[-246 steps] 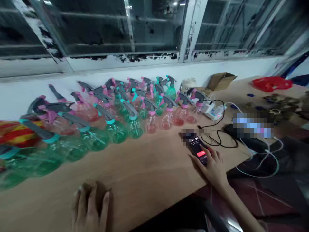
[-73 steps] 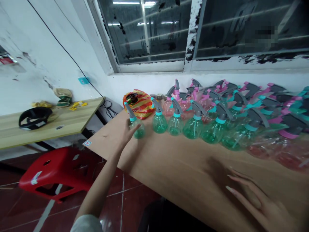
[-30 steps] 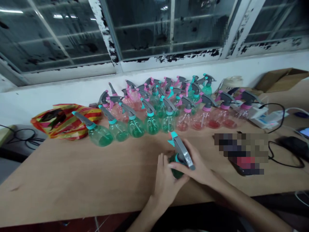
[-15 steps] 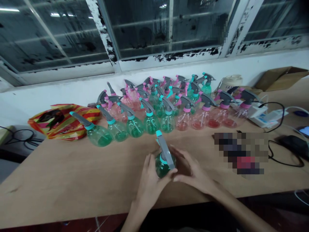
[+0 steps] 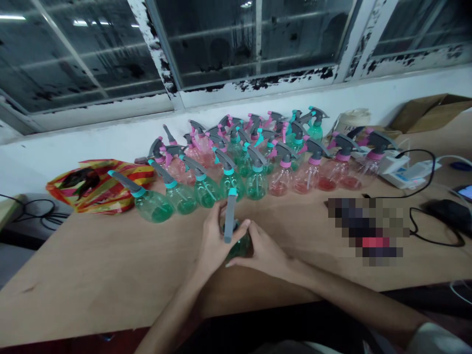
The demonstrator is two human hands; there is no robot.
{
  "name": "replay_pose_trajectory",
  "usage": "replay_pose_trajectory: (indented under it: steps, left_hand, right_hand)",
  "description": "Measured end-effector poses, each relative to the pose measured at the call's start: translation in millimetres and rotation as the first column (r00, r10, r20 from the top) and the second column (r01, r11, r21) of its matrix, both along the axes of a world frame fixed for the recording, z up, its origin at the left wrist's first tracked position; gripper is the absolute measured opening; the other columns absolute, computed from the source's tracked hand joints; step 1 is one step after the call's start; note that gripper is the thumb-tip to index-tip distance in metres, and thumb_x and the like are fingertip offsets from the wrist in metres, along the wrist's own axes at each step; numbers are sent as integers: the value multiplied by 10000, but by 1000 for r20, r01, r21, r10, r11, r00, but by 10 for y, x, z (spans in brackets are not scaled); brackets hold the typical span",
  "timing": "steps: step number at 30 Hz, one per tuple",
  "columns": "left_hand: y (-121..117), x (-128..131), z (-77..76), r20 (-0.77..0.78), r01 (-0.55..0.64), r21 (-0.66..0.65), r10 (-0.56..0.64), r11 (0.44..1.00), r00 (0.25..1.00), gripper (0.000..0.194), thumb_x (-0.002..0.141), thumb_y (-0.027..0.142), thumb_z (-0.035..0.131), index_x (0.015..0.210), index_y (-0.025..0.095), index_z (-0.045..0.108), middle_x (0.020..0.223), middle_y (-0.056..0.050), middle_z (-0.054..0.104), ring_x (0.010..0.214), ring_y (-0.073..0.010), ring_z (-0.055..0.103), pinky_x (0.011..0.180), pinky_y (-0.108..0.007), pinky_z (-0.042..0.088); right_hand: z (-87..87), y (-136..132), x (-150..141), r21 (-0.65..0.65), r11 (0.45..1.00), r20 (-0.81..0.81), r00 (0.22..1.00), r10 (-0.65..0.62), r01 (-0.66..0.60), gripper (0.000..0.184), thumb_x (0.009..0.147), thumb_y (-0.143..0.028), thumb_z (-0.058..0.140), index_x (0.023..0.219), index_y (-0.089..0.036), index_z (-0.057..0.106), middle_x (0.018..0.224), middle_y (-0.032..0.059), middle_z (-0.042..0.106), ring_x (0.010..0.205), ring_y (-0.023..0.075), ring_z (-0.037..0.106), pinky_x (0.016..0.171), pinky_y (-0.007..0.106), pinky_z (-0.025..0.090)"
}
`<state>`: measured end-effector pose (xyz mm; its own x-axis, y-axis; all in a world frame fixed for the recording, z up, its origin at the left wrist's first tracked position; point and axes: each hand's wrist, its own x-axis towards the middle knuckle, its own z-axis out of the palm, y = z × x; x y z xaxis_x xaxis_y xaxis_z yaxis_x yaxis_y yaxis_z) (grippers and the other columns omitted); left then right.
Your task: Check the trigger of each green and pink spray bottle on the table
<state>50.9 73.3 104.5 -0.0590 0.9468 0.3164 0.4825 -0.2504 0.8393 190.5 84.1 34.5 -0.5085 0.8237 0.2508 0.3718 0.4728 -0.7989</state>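
A green spray bottle [image 5: 241, 245] with a grey trigger head and teal nozzle stands near the middle of the table, the nozzle pointing away from me. My left hand [image 5: 214, 241] is closed around its neck from the left, thumb across the front just beside the grey head. Around the lower body curls my right hand [image 5: 266, 251], its thumb and fingers gripping the bottle from the right. Fingers on the far side are partly hidden. Just beyond stands a row of green spray bottles [image 5: 206, 191] and pink spray bottles [image 5: 280, 184], partly filled.
More spray bottles crowd behind the row, below the window. A red-and-yellow striped plastic bag [image 5: 114, 196] lies at the left. To the right are a white power strip [image 5: 403, 174] with cables, a cardboard box [image 5: 427, 113] and a blurred-out patch on the table [image 5: 295, 324].
The held bottle has shifted left and its head has turned to point more straight ahead. My right hand has moved in from the right and closed around the body.
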Motion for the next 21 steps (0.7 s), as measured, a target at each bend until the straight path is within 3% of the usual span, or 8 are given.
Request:
replay_pose_trajectory:
  steps: [5,9,14,21]
  left_hand:
    - [215,-208,-73,50,-45,51,43,998,998,411,742,136,544,1145,215,537,1162,-56,634,1031,-226,620,891,-370,475]
    - [239,-289,-78,43,17,45,-19,999,999,457,707,104,524,1142,234,573,1112,-30,665,1004,-220,637,885,-344,476]
    - [256,-268,-29,41,106,14,-107,994,993,451,683,103,521,1094,250,636,1094,-20,684,979,-225,640,869,-340,471]
    - [369,-249,-4,33,175,-13,-174,985,984,432,677,134,540,1078,250,648,993,-5,690,744,-173,617,749,-314,472]
  right_hand:
    - [-86,176,-156,196,977,80,995,64,-78,966,620,-627,697,1360,-135,316,1299,200,501,1232,339,448,1007,507,370]
    - [-180,413,143,313,943,235,971,36,-111,846,729,-613,612,1392,-174,324,1403,158,434,1323,304,350,1064,506,327]
    - [-327,588,577,327,940,281,960,3,-99,599,849,-523,518,1351,-210,423,1401,132,451,1310,274,386,1058,503,347]
    - [-384,593,635,350,931,346,938,-30,-99,576,874,-504,485,1358,-197,429,1418,120,443,1314,262,385,1068,487,348]
